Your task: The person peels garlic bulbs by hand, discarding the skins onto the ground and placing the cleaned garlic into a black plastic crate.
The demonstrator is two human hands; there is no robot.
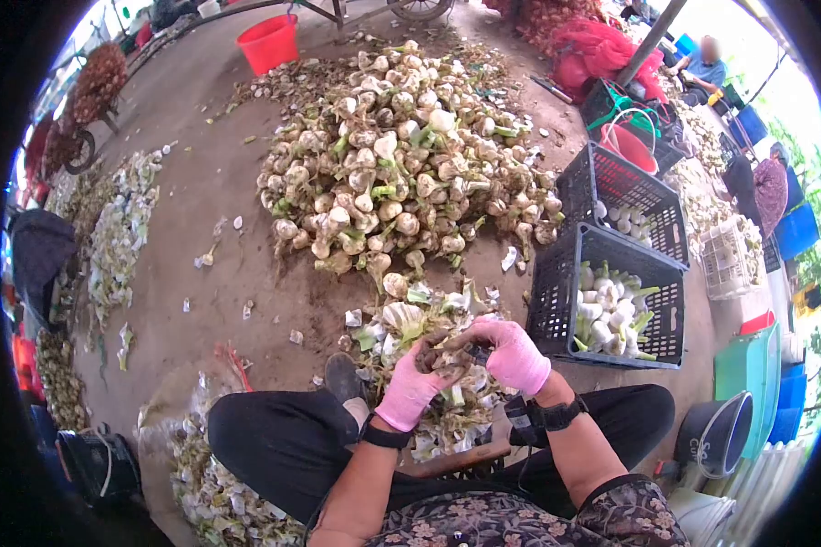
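Note:
My left hand (412,387), in a pink glove with soiled fingers, is closed around a brownish garlic bulb (449,357) that the fingers mostly hide. From the right, my right hand (513,354), also pink-gloved, pinches at the same bulb, its fingertips meeting those of the left. Below both hands lies a heap of garlic skins and cut leaves (456,415) between my legs. A large pile of untrimmed garlic (383,173) with dirty roots rises just ahead.
To the right, a black crate (556,305) holds cleaned white garlic; another black crate (643,196) stands behind it. A red bucket (269,46) sits at the back. Dark bucket (716,433) and green tub (748,378) stand at right. Other people sit at far right.

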